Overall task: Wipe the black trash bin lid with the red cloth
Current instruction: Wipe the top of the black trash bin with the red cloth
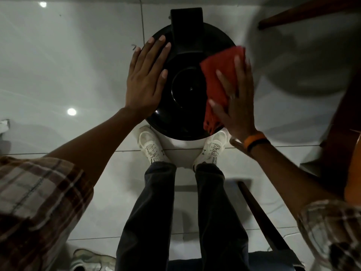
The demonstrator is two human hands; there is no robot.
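Note:
The round black trash bin lid point(185, 90) is right below me, between my feet, with a black hinge block at its far edge. My left hand point(146, 77) lies flat on the lid's left side, fingers spread, holding nothing. On the lid's right side my right hand point(236, 102) presses flat on the red cloth point(218, 75), with fingers spread over it. The cloth covers the right rim and hangs down at the near side. The right hand looks slightly blurred.
White glossy floor tiles point(68, 65) surround the bin. A dark wooden furniture leg point(304, 14) crosses the top right and another wooden piece point(259, 216) stands at the lower right. A loose shoe point(88, 259) lies at the bottom left. My white sneakers point(150, 145) flank the bin.

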